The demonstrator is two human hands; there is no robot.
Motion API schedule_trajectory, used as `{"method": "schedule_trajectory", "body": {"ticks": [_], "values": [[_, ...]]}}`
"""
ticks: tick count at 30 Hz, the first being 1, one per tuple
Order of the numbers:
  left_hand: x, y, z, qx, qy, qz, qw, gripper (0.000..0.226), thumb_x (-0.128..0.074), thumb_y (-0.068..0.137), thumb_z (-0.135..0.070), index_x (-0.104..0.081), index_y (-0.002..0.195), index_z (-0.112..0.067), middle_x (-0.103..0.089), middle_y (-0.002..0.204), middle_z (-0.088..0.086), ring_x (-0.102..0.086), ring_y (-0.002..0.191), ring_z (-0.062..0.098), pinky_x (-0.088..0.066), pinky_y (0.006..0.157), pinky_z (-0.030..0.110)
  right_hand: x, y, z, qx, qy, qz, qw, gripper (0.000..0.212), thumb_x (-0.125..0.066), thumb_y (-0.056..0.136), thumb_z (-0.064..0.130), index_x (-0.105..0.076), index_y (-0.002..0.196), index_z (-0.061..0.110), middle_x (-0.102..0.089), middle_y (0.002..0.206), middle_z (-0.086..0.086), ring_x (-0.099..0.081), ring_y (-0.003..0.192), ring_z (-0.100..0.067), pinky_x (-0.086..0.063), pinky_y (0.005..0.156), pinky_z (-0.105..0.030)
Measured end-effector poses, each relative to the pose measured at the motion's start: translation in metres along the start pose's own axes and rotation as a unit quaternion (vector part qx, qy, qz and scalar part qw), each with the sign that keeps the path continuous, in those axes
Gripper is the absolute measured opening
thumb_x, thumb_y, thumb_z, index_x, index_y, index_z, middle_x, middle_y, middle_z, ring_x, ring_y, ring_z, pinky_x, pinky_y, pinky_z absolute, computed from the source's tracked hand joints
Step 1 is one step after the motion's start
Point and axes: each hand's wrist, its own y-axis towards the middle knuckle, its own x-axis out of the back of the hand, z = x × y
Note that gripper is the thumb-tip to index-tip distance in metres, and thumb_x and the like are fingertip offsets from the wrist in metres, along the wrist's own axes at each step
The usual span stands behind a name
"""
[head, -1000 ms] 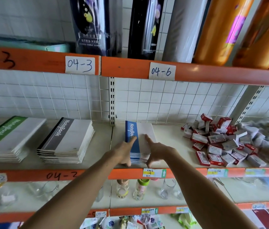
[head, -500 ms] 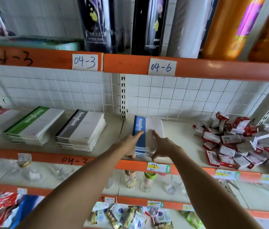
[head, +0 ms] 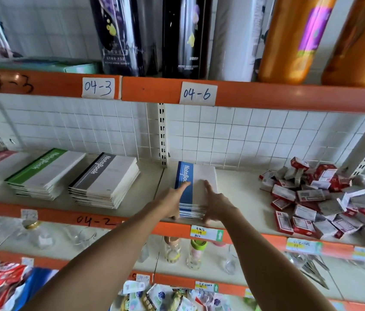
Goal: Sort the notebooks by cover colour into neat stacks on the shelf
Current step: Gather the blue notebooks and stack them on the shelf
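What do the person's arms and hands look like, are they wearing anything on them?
Both forearms are bare as far as the frame shows: no sleeves. The left hand and right hand are uncovered too, with no gloves, and no watch, bracelet or rings that I can make out.

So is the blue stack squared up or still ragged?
Squared: the blue stack lies flat, front edges flush, with the left hand and right hand flanking it.

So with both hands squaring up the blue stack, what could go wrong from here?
The blue stack sits near the shelf's front edge, so a pull by the left hand or right hand might tip lower copies off. A sideways push could fan it, like the grey stack.
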Motion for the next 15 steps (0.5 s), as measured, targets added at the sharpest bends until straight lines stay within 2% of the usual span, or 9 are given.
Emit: {"method": "schedule_trajectory", "body": {"ticks": [2, 9, 15], "values": [[0.003, 0.006, -0.004, 0.006, 0.005, 0.015, 1.0, 0.127, -0.081, 0.068, 0.01, -0.003, 0.154, -0.041, -0.056, 0.081, 0.005, -0.062, 0.064, 0.017, -0.053, 0.052, 0.031, 0.002, 0.001, -0.005, 0.001, 0.007, -0.007, 1.0, 0.13, -0.085, 0.074, 0.017, 0.016, 0.155, 0.026, -0.061, 0.122, -0.023, -0.062, 0.108, -0.037, -0.052, 0.089, -0.044], [0.006, 0.015, -0.001, 0.002, -0.001, 0.048, 0.999, 0.132, -0.083, 0.065, 0.011, -0.003, 0.154, -0.044, -0.068, 0.088, 0.012, -0.071, 0.069, 0.022, -0.061, 0.064, 0.037, 0.006, -0.001, -0.007, 0.027, -0.015, -0.012, 0.999, 0.131, -0.088, 0.071, 0.02, 0.013, 0.155, 0.015, -0.058, 0.125, -0.027, -0.059, 0.113, -0.042, -0.048, 0.091, -0.044], [0.01, 0.014, 0.002, -0.012, -0.015, 0.053, 0.998, 0.129, -0.085, 0.065, 0.01, -0.007, 0.154, -0.043, -0.065, 0.093, 0.013, -0.072, 0.067, 0.023, -0.061, 0.063, 0.038, 0.017, 0.0, -0.007, 0.029, -0.022, 0.004, 0.999, 0.127, -0.087, 0.07, 0.012, 0.006, 0.156, 0.017, -0.059, 0.118, -0.026, -0.064, 0.102, -0.04, -0.054, 0.079, -0.044]]}}
